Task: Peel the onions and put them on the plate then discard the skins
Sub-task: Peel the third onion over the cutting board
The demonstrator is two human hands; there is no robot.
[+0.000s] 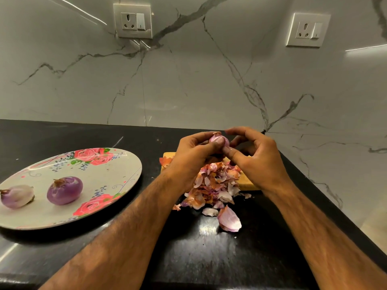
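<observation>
My left hand grips a small purple onion above the counter, thumb across its front. My right hand pinches at the same onion from the right with thumb and fingertips. Below the hands lies a pile of onion skins, orange, white and purple, spilling off a wooden board onto the counter. A larger pink skin piece lies nearest me. At the left a floral plate holds two peeled onions: a deep purple one and a paler one at its left rim.
The wooden cutting board lies under the skins near the counter's right edge. The black counter ends at a marble wall with two power sockets. The counter's right edge runs diagonally beside my right forearm.
</observation>
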